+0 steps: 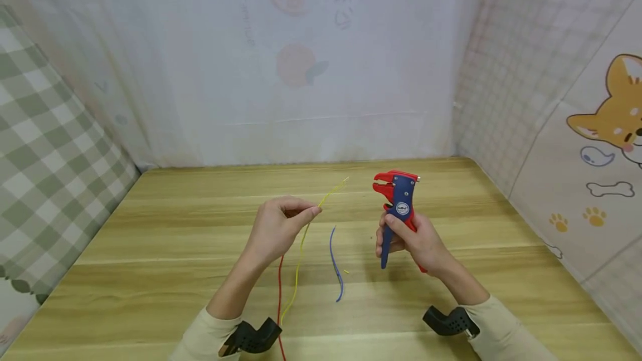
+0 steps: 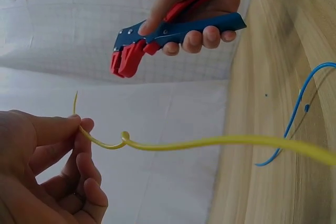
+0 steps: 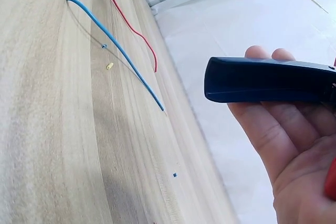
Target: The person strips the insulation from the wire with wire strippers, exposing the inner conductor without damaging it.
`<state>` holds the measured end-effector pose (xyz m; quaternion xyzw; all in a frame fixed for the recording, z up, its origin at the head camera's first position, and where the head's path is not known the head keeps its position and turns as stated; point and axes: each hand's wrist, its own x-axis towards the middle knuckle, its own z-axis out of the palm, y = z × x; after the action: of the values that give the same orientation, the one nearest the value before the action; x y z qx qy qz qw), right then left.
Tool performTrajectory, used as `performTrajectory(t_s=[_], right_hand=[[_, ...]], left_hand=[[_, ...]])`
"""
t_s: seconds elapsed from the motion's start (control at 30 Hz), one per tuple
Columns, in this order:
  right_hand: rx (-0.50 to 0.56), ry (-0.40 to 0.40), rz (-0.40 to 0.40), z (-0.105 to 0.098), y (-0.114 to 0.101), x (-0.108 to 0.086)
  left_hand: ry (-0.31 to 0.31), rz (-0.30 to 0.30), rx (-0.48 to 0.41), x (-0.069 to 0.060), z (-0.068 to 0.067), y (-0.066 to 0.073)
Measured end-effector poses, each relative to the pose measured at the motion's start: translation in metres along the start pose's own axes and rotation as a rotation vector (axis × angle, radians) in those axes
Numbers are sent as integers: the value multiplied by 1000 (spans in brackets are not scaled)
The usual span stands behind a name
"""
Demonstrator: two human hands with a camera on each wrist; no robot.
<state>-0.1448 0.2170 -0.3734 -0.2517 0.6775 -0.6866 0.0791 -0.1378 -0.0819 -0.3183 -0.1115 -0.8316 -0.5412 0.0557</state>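
Between thumb and forefinger, my left hand [image 1: 281, 226] pinches a yellow wire [image 1: 302, 244] near its upper end. That end sticks up past the fingertips, and the rest hangs toward the table's front. My right hand [image 1: 418, 241] grips a red and blue wire stripper [image 1: 401, 196] upright by its handles. The stripper's red jaws stand apart, face left and have nothing between them. In the left wrist view, the wire's tip is away from the stripper [image 2: 128, 59].
On the wooden table [image 1: 175, 227] a short blue wire [image 1: 335, 263] lies between my hands. A red wire [image 1: 280, 288] runs beside the yellow one. Small yellow [image 3: 109, 66] and blue scraps [image 3: 175, 174] are scattered near the blue wire. White cloth [image 1: 225, 99] hangs behind the table.
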Motion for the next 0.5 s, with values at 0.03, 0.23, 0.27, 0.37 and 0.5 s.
performTrajectory(t_s=[0.03,0.23,0.27,0.37,0.5], right_hand=[[-4,2,2,0,0,0],[-8,0,2,-1,0,-2],[-4,-4,1,-1,0,-2],[-3,-15,-2,0,0,-2],[-18,-9,5,1,0,-1]], left_hand=[[-9,-11,-13,0,0,0],[-83,-96,-56,7,10,-16],[-98,-113,-56,8,12,-22],[-143,-159,-46,11,18,-36],[-190,-205,-46,13,23,-50]])
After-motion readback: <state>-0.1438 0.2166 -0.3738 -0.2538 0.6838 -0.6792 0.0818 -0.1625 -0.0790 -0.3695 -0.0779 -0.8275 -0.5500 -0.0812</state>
